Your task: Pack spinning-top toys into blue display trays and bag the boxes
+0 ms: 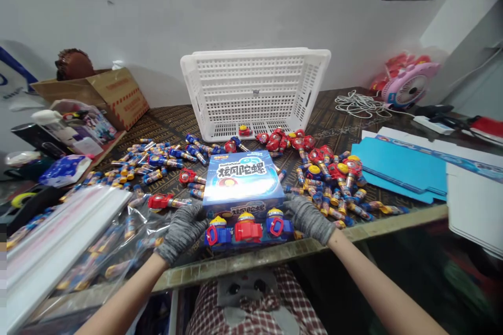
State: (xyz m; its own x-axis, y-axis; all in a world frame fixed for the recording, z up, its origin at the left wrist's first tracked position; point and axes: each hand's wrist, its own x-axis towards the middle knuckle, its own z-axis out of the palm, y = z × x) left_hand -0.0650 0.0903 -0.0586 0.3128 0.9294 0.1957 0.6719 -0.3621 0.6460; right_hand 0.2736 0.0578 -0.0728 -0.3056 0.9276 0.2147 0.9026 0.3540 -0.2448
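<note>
A blue display box point(244, 180) with printed lettering stands near the table's front edge, with three red, blue and yellow toys point(248, 227) along its front. My left hand point(184, 230), in a grey glove, rests against the box's left side, and my right hand point(308, 215), gloved too, is against its right side. Both hands hold the box between them, their fingertips partly hidden beside it. Small blue and yellow tubes point(157, 163) lie heaped to the left. More tubes and red spinner toys point(338, 170) are piled to the right.
Behind the box a white plastic basket point(255, 89) lies on its side. Blue card sheets point(401, 167) and white card point(475, 199) are at right, below a pink fan point(408, 86) and coiled cable. At left are a cardboard box point(113, 95) and clear plastic bags point(70, 241).
</note>
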